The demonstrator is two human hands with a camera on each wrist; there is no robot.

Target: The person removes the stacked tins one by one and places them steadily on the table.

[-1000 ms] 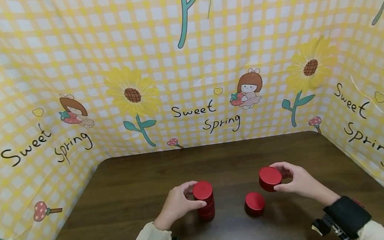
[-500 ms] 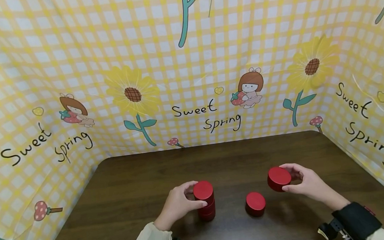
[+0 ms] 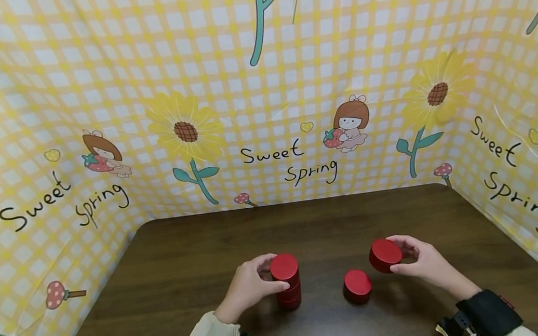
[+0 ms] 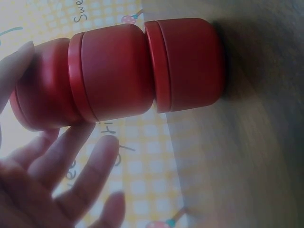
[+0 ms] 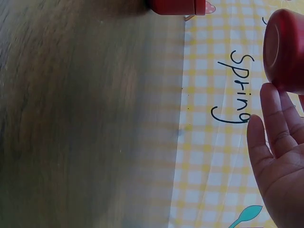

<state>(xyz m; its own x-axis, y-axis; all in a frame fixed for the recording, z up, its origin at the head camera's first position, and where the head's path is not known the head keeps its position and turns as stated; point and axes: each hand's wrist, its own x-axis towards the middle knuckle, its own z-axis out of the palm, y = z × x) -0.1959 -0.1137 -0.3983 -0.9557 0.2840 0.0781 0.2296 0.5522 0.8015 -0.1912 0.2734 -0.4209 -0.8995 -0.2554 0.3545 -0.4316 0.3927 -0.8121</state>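
Three round red lidded tins stand in a stack on the table, left of centre. My left hand [image 3: 249, 289] holds the top tin [image 3: 284, 267] between thumb and fingers. The left wrist view shows the middle tin [image 4: 114, 71] and the bottom tin [image 4: 192, 64] beneath it, with some fingertips close to the middle one. To the right, my right hand [image 3: 421, 261] grips another red tin [image 3: 385, 255] by its side, raised over the table. The right wrist view shows the underside of this tin [image 5: 287, 52]. Between the hands, a single red tin [image 3: 357, 286] sits on the table.
The dark wooden table [image 3: 209, 245] has rounded far corners. A yellow checked cloth [image 3: 265, 111] with flowers and lettering hangs behind it and along both sides. A black strap [image 3: 487, 311] with a camera mount circles the right wrist.
My right hand has moved rightward with its tin, then slightly back left and lower. My left hand and the stack have stayed in place, as has the single tin.
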